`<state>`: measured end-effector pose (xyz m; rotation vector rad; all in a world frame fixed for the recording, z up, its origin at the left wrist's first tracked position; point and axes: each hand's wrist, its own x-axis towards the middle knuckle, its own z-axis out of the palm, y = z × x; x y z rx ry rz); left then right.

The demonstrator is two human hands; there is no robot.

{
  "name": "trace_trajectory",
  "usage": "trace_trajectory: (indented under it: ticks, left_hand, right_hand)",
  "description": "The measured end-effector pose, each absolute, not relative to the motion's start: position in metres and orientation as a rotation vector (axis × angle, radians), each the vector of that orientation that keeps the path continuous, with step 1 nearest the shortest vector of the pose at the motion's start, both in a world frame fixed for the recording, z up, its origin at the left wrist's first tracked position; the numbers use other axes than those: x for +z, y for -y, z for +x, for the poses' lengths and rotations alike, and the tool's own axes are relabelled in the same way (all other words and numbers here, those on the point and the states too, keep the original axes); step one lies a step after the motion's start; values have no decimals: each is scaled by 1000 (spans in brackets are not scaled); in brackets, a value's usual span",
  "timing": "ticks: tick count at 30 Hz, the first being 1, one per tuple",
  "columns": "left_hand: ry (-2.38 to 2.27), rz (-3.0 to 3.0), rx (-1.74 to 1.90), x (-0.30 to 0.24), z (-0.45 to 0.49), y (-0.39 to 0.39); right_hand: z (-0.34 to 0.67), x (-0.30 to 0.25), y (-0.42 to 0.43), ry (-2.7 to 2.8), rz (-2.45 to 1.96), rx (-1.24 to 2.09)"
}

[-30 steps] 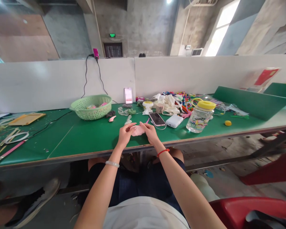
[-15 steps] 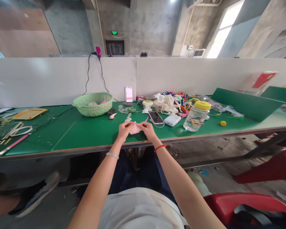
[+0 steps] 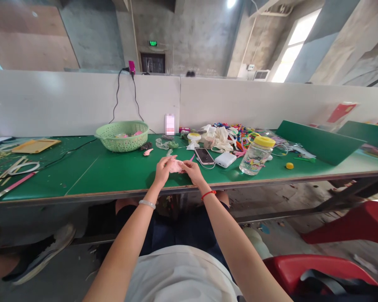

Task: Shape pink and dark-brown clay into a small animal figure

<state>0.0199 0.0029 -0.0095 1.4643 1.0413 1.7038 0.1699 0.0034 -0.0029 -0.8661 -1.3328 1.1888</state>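
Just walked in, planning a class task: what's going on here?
A person's left hand and right hand hold a pink piece between them near the front edge of the green table. A green basket stands beyond, to the left; a dark-screened phone and a yellow-lidded bottle are to the right.

Wearing an off-white top point(image 3: 176, 268), plain & softly creased in the part in view. Also wearing dk navy shorts point(image 3: 182, 237), visible below the surface's front edge point(image 3: 108, 195), leaving knees bare. Bare forearms, L & R. Sporting a pale, smooth, rounded bangle point(image 3: 147, 204) behind L hand point(image 3: 162, 172); behind R hand point(image 3: 192, 171), sporting a thin bright-red cord bracelet point(image 3: 208, 194) w/ a sm. bead or knot, can't tell which.
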Motion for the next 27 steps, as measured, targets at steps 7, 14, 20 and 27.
trace_trajectory:
  ticks: [7,14,20,27]
  left_hand:
    - [-1076,1581,1630,-12,19,-5]
    - [-1118,1525,1609,-16,19,-10]
    - [-1130,1467,1605,-17,18,-8]
    - [-1109,1410,1632,-13,21,-6]
  right_hand:
    - [170,0,-1,1301,-819,1252]
    - [170,1,1,1291,-789,1259]
    - [171,-1,-1,1286,-799,1255]
    - [170,-2,-4,1237,-806,1233]
